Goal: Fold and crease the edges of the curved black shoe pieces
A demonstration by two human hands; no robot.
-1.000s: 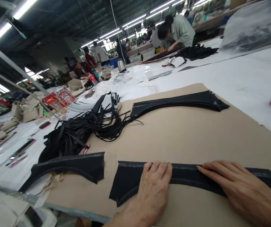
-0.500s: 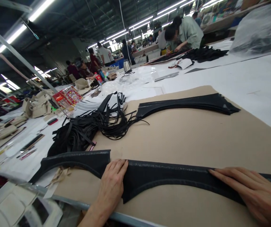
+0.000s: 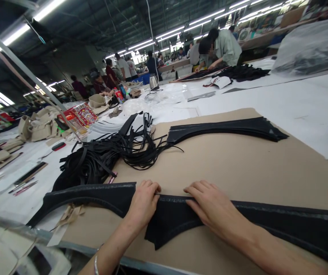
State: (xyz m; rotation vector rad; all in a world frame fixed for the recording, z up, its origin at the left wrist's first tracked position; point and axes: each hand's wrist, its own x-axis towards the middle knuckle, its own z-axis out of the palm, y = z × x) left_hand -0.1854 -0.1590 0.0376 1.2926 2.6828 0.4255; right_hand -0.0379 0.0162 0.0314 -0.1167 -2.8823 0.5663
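A long black curved panel [image 3: 175, 214], leather-like with a shiny strip along its top edge, lies on the beige sheet. My left hand [image 3: 145, 200] pinches that top edge near the panel's left end; its thumb and fingertips are closed there. Farther right, my right hand [image 3: 212, 204] has its thumb on the near side of the same edge and its fingers over the far side. Part of the panel is hidden under my right hand and forearm. Left of my left hand lies another black curved panel [image 3: 92, 193].
Behind the hands, stacked black panels [image 3: 227, 129] rest on the beige sheet [image 3: 238, 164]. A tangled heap of black strips [image 3: 95, 160] lies left of them. Pens [image 3: 26, 188], a red box [image 3: 85, 114] and a plastic bag [image 3: 309, 49] are on the table. A co-worker [image 3: 227, 47] bends over the far side.
My right hand has slid left along the panel, from lying flat on it to gripping its top edge near my left hand. My left hand has shifted slightly right and now pinches the edge.
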